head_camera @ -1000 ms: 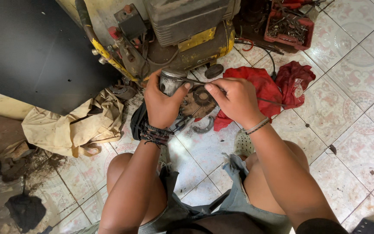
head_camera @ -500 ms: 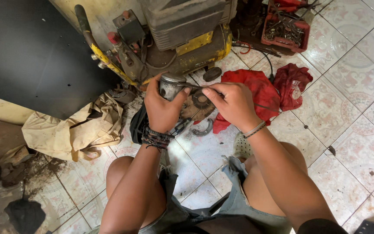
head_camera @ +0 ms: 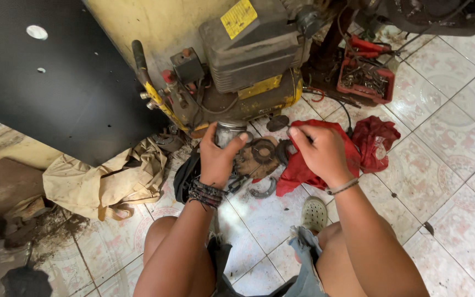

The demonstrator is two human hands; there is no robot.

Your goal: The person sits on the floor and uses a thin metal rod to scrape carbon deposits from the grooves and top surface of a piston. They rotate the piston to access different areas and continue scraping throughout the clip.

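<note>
your left hand point(head_camera: 218, 159) has its fingers clamped round a small grey metal cylinder point(head_camera: 229, 133), held up just in front of the yellow compressor point(head_camera: 248, 82) near the far edge of the tiled floor point(head_camera: 446, 181). your right hand point(head_camera: 322, 154) sits on the red rag point(head_camera: 303, 168) with fingers curled together, can't tell if they're pinching anything. a rusty round plate point(head_camera: 259, 155) lies between both hands, and a red tray of bits point(head_camera: 365, 78) is off toward the far right corner.

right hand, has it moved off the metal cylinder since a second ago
Yes. The right hand has pulled away from the metal cylinder held by the left hand, shifting right over the red rag.
</note>
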